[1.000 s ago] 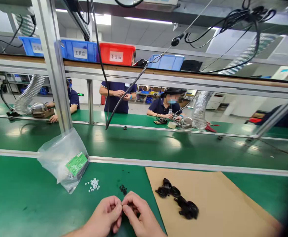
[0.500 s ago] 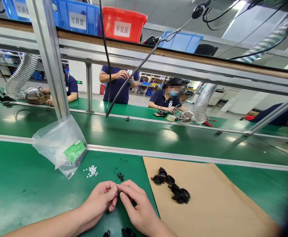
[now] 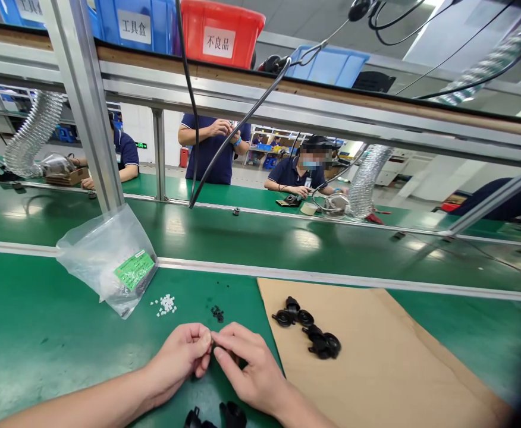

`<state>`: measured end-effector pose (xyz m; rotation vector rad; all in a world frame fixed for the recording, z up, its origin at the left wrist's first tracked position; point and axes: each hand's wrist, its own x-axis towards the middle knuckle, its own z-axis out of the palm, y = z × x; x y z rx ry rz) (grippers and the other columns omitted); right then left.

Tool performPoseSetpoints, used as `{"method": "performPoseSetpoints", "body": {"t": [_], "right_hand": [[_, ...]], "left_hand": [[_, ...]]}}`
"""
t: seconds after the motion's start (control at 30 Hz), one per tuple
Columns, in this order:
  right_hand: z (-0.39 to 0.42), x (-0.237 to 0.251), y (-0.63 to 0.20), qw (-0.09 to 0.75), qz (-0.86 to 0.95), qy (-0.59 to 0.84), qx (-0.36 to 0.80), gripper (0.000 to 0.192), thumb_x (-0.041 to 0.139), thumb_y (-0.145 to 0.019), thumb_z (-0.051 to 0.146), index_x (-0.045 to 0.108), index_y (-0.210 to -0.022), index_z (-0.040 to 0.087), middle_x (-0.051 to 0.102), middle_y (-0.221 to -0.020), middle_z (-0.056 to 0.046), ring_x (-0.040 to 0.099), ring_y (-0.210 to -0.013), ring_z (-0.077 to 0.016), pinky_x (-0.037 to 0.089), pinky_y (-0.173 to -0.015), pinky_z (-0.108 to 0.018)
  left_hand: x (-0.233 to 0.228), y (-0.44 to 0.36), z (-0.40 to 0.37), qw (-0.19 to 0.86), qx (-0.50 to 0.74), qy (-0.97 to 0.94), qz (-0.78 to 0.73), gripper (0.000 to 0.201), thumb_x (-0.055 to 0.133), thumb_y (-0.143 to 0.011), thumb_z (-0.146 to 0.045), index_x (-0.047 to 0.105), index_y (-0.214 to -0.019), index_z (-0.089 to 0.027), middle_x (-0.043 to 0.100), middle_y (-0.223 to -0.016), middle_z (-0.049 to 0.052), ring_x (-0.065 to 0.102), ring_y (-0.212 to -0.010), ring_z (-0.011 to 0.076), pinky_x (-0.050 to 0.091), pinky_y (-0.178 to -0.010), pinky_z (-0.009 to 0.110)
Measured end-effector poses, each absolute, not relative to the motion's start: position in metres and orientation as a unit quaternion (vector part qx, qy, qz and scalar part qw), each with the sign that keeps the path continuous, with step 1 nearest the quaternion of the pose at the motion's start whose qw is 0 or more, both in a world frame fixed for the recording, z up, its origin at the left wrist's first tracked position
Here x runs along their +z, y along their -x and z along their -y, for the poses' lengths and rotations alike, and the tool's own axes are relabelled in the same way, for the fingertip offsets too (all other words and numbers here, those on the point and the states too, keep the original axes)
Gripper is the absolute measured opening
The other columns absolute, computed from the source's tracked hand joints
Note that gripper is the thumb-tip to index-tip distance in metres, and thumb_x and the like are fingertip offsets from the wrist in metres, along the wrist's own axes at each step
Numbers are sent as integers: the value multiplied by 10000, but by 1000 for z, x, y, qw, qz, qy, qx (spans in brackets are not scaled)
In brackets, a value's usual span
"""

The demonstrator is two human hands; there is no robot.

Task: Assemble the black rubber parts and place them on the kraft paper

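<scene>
My left hand (image 3: pixel 184 355) has its thumb and forefinger pinched together, its other fingers curled. My right hand (image 3: pixel 248 364) meets it with thumb and forefinger tips around a tiny dark bit, too small to name. Just beyond the fingertips lies a small heap of tiny black parts (image 3: pixel 217 314). To its left is a pile of small white pieces (image 3: pixel 167 304). Black plastic parts with round discs (image 3: pixel 231 414) sit close to me below the hands, cut off by the lower edge.
Brown cardboard (image 3: pixel 376 351) lies on the right, bearing black disc-shaped assemblies (image 3: pixel 324 343). A clear plastic bag (image 3: pixel 104 261) with a green label rests at left by a metal post (image 3: pixel 79 107). A cable loop (image 3: pixel 242 125) hangs overhead. Co-workers sit and stand across the green bench (image 3: pixel 242 238).
The view has tilted down slightly, so more of the black parts below my hands shows. My two hands stay together at the fingertips, with only small finger motion.
</scene>
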<state>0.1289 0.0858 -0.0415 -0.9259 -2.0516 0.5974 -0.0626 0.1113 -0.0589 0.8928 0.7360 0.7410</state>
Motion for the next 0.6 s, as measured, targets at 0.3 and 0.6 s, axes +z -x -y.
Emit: {"method": "performPoseSetpoints", "body": {"t": [0.3,0.6], "right_hand": [[-88,-24,-146,451,773,391,215,107,645,-962,164,743,-934,195,658,-783,-38,590,-625,-147,454,-536,-247],[-86,-21,-146,478,769,390,167,100,633,-952,134,717,-937,188,650,-781,-42,589,-588,-139,455,-503,-243]], "left_hand": [[-45,66,-99,578,297,-688,-322,247,724,-898,-417,713,-893,-171,608,-904,36,554,-742,150,426,-658,254],[-65,62,-112,465,201,-847,-160,334,761,-844,-626,857,-1012,-353,597,-1143,90,571,-1107,288,464,-1008,395]]}}
